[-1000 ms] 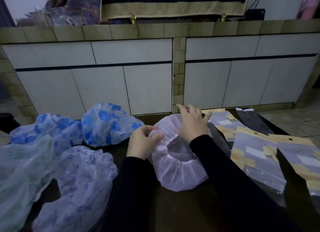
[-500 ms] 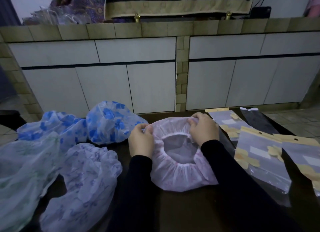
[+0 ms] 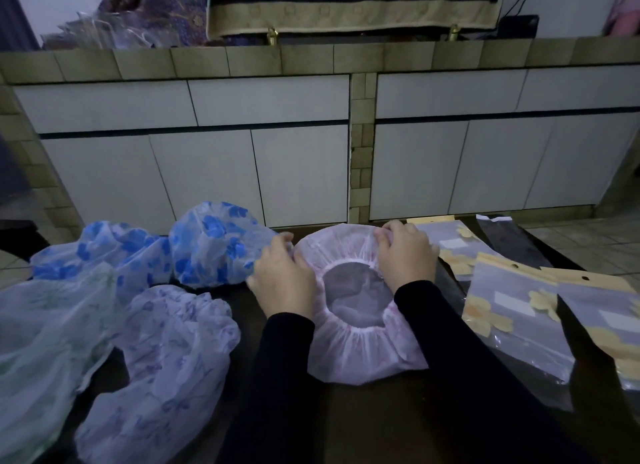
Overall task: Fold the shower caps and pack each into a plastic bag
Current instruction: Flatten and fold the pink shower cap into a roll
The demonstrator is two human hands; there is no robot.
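Both hands (image 3: pixel 284 276) (image 3: pixel 405 255) grip pink shower cap's (image 3: pixel 363 356) far rim, opening upward.

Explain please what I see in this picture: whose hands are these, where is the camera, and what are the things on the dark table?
There is no machine here. A person wears the camera on the head, so it looks down at their own hands. The left hand and right hand grip the far edge of a pink shower cap, opening upward, on the table. To the left lie more caps: blue-flowered, lilac, pale green. To the right lie plastic bags with yellow flowers, awaiting folded caps.
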